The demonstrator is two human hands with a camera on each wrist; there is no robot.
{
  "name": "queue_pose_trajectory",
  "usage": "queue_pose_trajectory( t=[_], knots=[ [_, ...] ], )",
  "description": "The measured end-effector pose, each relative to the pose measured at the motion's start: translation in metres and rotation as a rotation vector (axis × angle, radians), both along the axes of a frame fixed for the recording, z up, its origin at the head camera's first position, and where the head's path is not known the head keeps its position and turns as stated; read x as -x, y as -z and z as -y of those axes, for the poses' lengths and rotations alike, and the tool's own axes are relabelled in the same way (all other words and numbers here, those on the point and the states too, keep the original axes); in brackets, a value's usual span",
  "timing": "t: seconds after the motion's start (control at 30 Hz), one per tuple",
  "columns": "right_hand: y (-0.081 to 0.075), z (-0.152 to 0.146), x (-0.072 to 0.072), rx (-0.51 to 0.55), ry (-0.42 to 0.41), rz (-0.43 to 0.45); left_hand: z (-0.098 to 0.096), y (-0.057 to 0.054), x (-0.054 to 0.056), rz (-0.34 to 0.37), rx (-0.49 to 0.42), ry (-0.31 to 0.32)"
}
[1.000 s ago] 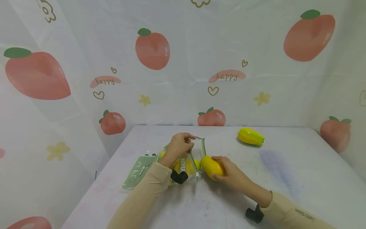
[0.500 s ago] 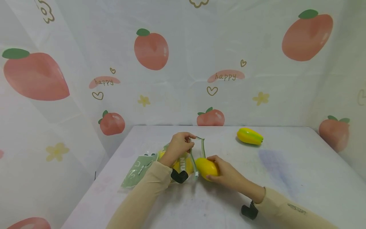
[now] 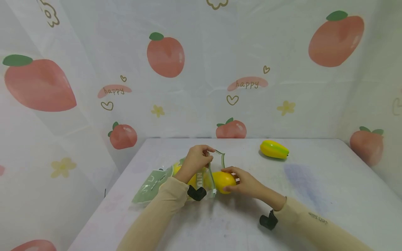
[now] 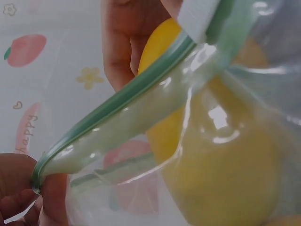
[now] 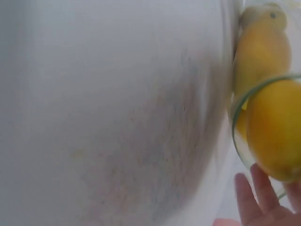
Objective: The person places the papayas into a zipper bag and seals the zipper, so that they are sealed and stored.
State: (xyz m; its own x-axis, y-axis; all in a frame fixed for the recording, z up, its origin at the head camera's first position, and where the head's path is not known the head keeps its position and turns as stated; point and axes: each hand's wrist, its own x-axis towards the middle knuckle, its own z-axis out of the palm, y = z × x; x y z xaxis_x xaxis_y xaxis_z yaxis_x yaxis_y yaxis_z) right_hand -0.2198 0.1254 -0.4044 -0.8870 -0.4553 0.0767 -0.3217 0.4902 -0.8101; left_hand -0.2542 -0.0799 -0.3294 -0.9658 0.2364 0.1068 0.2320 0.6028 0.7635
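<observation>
Head view: pinching green bag rim (image 4: 123,104) with left hand (image 3: 197,159), gripping yellow fruit (image 3: 224,181) partway through it with right hand (image 3: 248,183).

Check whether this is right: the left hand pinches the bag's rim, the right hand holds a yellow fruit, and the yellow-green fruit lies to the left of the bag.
The side is wrong: the head view shows the yellow-green fruit lying to the right of the bag. The rest stands: the left hand pinches its rim, the right hand holds a yellow fruit.
</observation>
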Motion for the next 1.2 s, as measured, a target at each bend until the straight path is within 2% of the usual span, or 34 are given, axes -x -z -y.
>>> queue_pose_trajectory(
  t=[0.3,0.53,0.73,0.9,1.2],
  knots=[
    [0.000,0.001,0.008,0.057,-0.019,0.072,0.000,0.002,0.001,-0.019,0.028,-0.008],
    [0.002,0.002,0.013,0.061,-0.039,0.020,-0.001,0.000,0.000,-0.020,0.043,-0.014],
    [0.000,0.005,0.012,0.073,-0.032,0.039,0.000,-0.001,0.001,-0.023,0.027,-0.004],
    [0.000,0.008,0.012,0.103,-0.066,0.055,0.000,-0.001,0.002,-0.025,0.031,-0.004],
    [0.001,0.009,0.015,0.076,-0.086,0.040,-0.001,-0.002,0.001,-0.021,0.042,-0.013]
  ],
)
